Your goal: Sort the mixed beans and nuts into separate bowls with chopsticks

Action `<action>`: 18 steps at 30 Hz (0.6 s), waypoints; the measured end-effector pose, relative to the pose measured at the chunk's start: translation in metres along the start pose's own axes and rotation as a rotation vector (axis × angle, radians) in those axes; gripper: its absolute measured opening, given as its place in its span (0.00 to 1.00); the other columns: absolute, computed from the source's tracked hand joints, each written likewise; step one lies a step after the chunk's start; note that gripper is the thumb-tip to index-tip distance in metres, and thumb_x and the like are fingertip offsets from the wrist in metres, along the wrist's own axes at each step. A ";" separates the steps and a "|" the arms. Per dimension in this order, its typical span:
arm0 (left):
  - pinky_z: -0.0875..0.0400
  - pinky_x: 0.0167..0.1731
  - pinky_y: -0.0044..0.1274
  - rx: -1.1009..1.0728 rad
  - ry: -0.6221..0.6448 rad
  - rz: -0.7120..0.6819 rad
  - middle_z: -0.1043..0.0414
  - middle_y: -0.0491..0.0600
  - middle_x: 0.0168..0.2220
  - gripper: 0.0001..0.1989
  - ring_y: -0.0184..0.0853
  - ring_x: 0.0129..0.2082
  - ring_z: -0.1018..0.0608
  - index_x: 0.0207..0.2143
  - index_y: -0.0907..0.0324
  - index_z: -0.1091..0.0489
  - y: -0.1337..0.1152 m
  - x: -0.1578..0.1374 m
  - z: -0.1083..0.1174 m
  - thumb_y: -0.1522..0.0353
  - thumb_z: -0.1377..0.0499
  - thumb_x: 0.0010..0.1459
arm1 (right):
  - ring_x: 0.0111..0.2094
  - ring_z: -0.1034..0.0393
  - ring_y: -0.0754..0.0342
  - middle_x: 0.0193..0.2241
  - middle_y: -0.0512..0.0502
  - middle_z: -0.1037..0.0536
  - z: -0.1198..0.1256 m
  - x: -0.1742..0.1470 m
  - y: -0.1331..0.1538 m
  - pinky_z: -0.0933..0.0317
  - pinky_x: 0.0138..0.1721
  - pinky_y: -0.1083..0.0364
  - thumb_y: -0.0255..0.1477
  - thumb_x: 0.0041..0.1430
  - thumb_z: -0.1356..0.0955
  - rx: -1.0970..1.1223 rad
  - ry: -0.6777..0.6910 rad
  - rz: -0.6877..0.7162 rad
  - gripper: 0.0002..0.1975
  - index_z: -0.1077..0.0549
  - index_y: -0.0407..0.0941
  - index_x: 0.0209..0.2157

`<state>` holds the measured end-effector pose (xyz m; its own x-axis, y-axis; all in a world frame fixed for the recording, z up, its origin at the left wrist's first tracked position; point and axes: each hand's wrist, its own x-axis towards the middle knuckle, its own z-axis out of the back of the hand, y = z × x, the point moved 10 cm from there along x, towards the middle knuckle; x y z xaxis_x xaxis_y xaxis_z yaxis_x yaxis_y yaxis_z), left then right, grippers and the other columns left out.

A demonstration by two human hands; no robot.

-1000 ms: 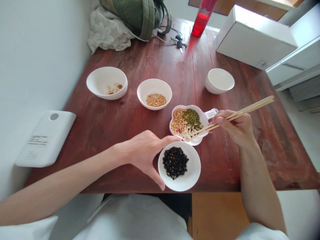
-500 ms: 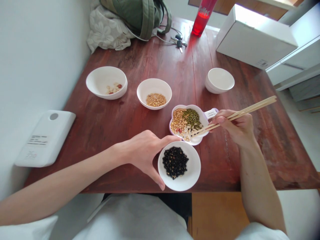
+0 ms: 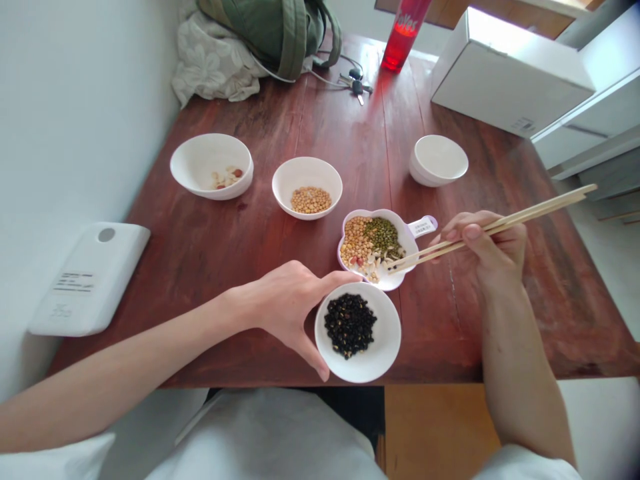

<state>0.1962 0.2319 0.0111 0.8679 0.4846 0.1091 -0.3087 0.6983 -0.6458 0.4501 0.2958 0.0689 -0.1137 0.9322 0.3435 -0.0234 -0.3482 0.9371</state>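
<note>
My left hand [image 3: 295, 307] grips the rim of a white bowl [image 3: 385, 353] at the table's front edge, thumb and fingers spread around its left side. Black beans [image 3: 351, 325] lie in that bowl. Just beyond it sits a flower-shaped dish [image 3: 342, 235] with a lilac rim and a short handle. Soybeans [image 3: 356, 233], mung beans [image 3: 383, 233], some peanuts and pale seeds lie in it. My right hand [image 3: 493, 247] is closed on a pair of chopsticks [image 3: 525, 215]. Their tips are in the dish's lower right, by a few dark beans.
Farther back stand a bowl with peanuts [image 3: 200, 157], a bowl with soybeans [image 3: 290, 177] and another white bowl [image 3: 439, 161]. A white flat device [image 3: 90, 280] lies at left. Behind are a green bag [image 3: 280, 33], keys [image 3: 357, 87], a red bottle [image 3: 403, 40] and a white box [image 3: 505, 80].
My right hand has moved right, away from the dish's handle, and the chopsticks have drawn slightly right with it. My left hand stays on the bowl.
</note>
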 end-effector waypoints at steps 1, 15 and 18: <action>0.28 0.34 0.28 0.004 -0.001 -0.001 0.13 0.48 0.35 0.72 0.46 0.27 0.13 0.74 0.56 0.43 0.000 0.000 0.000 0.27 0.30 0.35 | 0.24 0.18 0.48 0.28 0.48 0.17 0.004 0.001 -0.001 0.21 0.22 0.49 0.37 0.67 0.23 -0.027 -0.011 0.002 0.08 0.14 0.50 0.33; 0.28 0.34 0.28 -0.007 0.010 0.001 0.12 0.50 0.38 0.71 0.48 0.30 0.11 0.73 0.56 0.43 -0.001 0.000 -0.001 0.28 0.29 0.36 | 0.30 0.17 0.48 0.28 0.49 0.14 -0.005 0.002 -0.011 0.22 0.32 0.50 0.41 0.66 0.22 -0.287 0.072 -0.035 0.09 0.12 0.52 0.36; 0.28 0.34 0.28 -0.003 0.008 0.004 0.12 0.50 0.38 0.71 0.48 0.30 0.12 0.73 0.57 0.43 -0.001 0.000 0.000 0.27 0.30 0.36 | 0.30 0.17 0.47 0.28 0.48 0.14 -0.006 0.002 -0.011 0.22 0.30 0.50 0.40 0.66 0.21 -0.277 0.094 -0.022 0.07 0.12 0.52 0.37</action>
<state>0.1967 0.2316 0.0115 0.8699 0.4829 0.1001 -0.3112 0.6950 -0.6482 0.4439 0.3010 0.0593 -0.2018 0.9311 0.3040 -0.2959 -0.3538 0.8873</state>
